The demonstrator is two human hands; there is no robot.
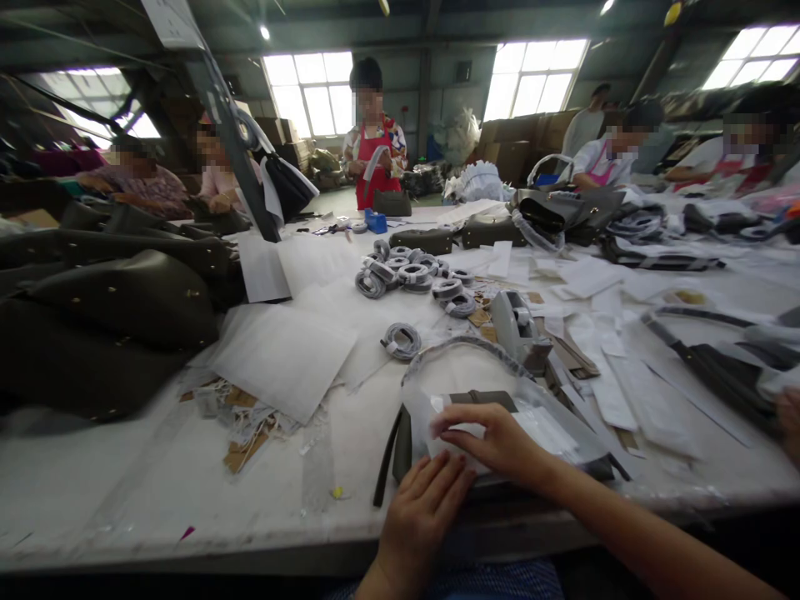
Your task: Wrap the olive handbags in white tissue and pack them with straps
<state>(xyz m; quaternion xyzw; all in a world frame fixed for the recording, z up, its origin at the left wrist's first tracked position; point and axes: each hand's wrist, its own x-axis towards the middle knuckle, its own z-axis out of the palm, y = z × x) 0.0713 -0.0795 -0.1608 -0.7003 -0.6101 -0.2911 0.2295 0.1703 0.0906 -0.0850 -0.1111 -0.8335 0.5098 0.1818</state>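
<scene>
"Where is the bag (pixel 404 450) laid?"
"On the surface (pixel 125 483), under the open left hand (pixel 428 504); whether anything's pinched by the right hand (pixel 497 437) can't be told. Probably soft, best lifted by its handle (pixel 463 340)."

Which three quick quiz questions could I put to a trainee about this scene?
1. What is at the left hand and right hand? (a) a blue box (b) a bag (c) a cardboard carton
2. True or false: the tape dispenser stands to the right of the pile of coils.
3. Fill in the colour: the person standing across the table wears a ____ apron.

Key: 1 b; 2 true; 3 red.
</scene>
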